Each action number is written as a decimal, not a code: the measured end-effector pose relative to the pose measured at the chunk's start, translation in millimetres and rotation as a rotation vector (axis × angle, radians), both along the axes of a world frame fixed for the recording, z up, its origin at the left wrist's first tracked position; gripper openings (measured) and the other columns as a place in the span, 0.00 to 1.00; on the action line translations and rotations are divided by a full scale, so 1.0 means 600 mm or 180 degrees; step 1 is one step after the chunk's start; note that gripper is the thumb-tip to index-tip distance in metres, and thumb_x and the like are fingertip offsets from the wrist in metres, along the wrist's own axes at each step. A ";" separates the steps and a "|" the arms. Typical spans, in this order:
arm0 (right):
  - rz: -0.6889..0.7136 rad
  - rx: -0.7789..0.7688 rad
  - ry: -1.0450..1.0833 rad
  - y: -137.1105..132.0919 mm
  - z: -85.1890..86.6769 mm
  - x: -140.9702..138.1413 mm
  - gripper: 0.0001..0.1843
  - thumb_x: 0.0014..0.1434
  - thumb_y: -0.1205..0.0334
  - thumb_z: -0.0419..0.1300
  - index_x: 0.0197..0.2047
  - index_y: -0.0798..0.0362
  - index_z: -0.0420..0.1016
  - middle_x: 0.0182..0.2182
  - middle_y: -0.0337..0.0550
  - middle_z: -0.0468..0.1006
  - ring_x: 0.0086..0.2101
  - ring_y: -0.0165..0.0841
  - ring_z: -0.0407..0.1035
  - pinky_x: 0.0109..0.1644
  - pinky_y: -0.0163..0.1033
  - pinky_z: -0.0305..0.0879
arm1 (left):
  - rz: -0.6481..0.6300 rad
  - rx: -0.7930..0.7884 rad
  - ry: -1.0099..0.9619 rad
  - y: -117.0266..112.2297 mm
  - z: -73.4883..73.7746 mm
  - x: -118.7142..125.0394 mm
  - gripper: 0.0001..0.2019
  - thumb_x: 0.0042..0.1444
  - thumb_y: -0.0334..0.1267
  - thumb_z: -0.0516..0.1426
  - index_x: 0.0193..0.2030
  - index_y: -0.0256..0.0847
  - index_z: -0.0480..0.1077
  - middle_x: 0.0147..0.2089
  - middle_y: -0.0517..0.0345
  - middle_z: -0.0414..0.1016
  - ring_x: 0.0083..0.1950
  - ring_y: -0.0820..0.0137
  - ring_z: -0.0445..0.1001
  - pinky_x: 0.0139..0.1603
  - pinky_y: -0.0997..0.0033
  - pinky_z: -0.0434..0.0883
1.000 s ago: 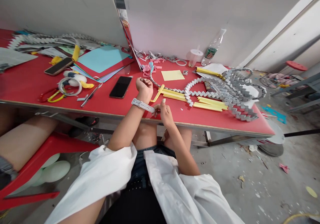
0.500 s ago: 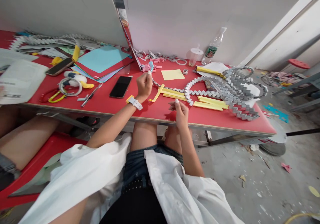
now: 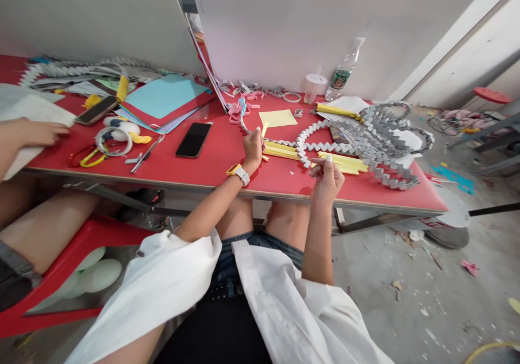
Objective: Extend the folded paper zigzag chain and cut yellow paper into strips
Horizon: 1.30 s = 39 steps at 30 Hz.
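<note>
My left hand [image 3: 253, 151] is closed over a folded yellow paper strip [image 3: 265, 129], whose ends stick out beside the fingers. My right hand [image 3: 327, 181] has its fingers bent together just in front of a stack of flat yellow strips [image 3: 343, 163]; whether anything is between the fingertips is hidden. Another bundle of yellow strips [image 3: 280, 150] lies between the hands. Behind them runs a zigzag chain of folded grey-white paper [image 3: 319, 132], which continues into a tangled heap at the right.
A phone [image 3: 193, 140], yellow paper sheet [image 3: 278, 118], lidded cup [image 3: 315, 86] and plastic bottle [image 3: 344, 71] are on the red table [image 3: 227, 175]. Pink paper pieces [image 3: 235, 112] lie by the partition. Scissors [image 3: 91, 157] and tape are left. Another person's hand [image 3: 44, 132] rests on white sheets.
My left hand has come from the pink pieces toward me and right, onto the yellow strip. My right hand has moved right to the stacked strips. The other person's hand has come into view.
</note>
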State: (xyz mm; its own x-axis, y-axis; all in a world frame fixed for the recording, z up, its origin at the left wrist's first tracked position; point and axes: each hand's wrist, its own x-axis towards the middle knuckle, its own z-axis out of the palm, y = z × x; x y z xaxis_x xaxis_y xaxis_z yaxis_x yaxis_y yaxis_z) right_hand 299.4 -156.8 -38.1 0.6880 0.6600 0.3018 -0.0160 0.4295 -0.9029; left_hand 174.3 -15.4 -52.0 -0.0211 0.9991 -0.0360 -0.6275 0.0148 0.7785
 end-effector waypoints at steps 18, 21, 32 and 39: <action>0.1439 -0.0530 -0.0139 0.013 -0.029 -0.063 0.26 0.62 0.43 0.52 0.30 0.55 0.80 0.20 0.40 0.72 0.23 0.28 0.66 0.30 0.34 0.63 | -0.0305 -0.0537 -0.1805 0.005 0.137 -0.020 0.20 0.64 0.28 0.42 0.19 0.40 0.49 0.15 0.67 0.50 0.14 0.83 0.53 0.17 0.83 0.56; 0.1727 -0.0543 -0.0249 0.013 -0.027 -0.090 0.27 0.63 0.43 0.50 0.31 0.54 0.80 0.22 0.41 0.73 0.25 0.29 0.68 0.32 0.35 0.64 | -0.0295 -0.0516 -0.1872 0.010 0.143 -0.033 0.21 0.64 0.27 0.41 0.18 0.40 0.50 0.14 0.66 0.50 0.14 0.82 0.53 0.18 0.84 0.57; 0.1918 -0.0620 -0.0486 0.004 -0.021 -0.103 0.27 0.62 0.42 0.51 0.31 0.54 0.80 0.23 0.42 0.74 0.27 0.30 0.69 0.34 0.36 0.65 | -0.0082 -0.0405 -0.1604 0.031 0.142 -0.075 0.21 0.65 0.29 0.43 0.19 0.40 0.49 0.14 0.68 0.49 0.14 0.82 0.51 0.16 0.81 0.54; 0.1497 -0.0590 -0.0098 0.015 -0.048 -0.043 0.26 0.62 0.42 0.52 0.30 0.54 0.79 0.21 0.40 0.73 0.25 0.28 0.66 0.33 0.34 0.64 | 0.1158 0.0591 0.0183 0.053 0.071 -0.156 0.24 0.65 0.35 0.51 0.16 0.38 0.53 0.14 0.68 0.52 0.15 0.82 0.52 0.18 0.81 0.52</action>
